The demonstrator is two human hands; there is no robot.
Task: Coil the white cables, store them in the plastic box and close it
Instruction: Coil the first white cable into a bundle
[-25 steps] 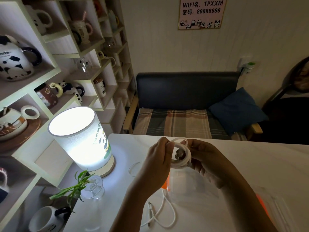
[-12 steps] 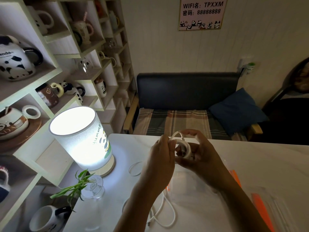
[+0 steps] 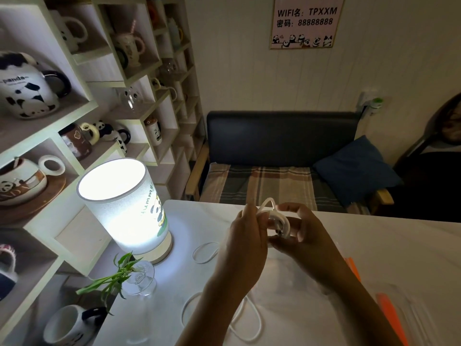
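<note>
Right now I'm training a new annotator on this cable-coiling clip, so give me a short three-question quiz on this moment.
1. True or false: both hands hold the coiled white cable above the table.
2. What lies loose on the table below the left hand? A) a second white cable B) scissors C) a phone
3. Fill in: the lit lamp stands on the person's ____ side.

Key: 1 true, the right hand grips it too; 2 A; 3 left.

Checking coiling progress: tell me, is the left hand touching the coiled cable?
Touching. The head view shows left hand fingers pinching the coiled cable.
</note>
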